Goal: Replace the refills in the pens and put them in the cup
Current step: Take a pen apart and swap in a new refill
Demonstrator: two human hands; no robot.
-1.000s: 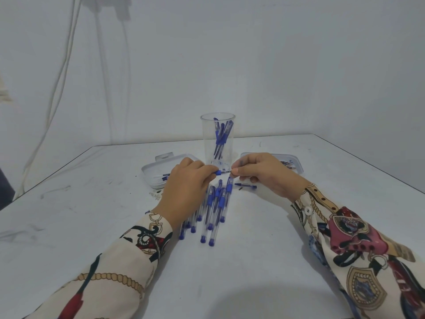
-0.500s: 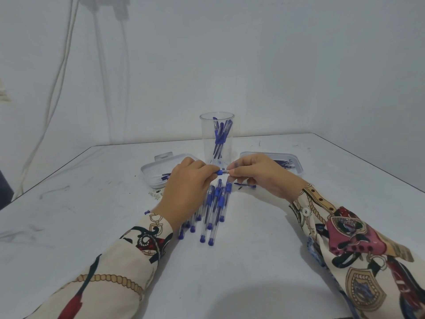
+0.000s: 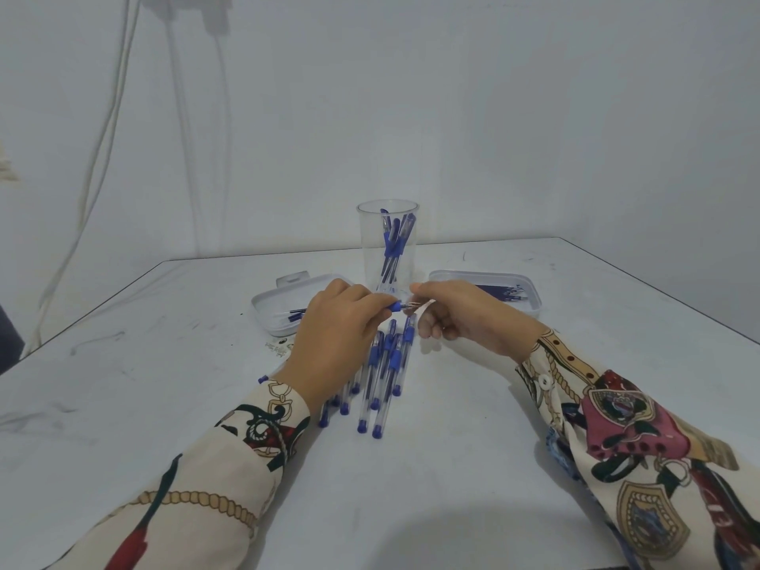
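While the left hand point(image 3: 341, 339) pinches the pen point(image 3: 392, 307) and the right hand point(image 3: 464, 318) pinches its tip, a slip risks dropping parts among the loose pens point(image 3: 380, 372).

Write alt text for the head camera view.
Two hands, left hand and right hand, hold a blue pen over loose pens on a white table, before a clear cup holding pens.

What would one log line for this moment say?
left hand: holds pen | right hand: pinches its tip | cup: some pens inside | table: more pens waiting
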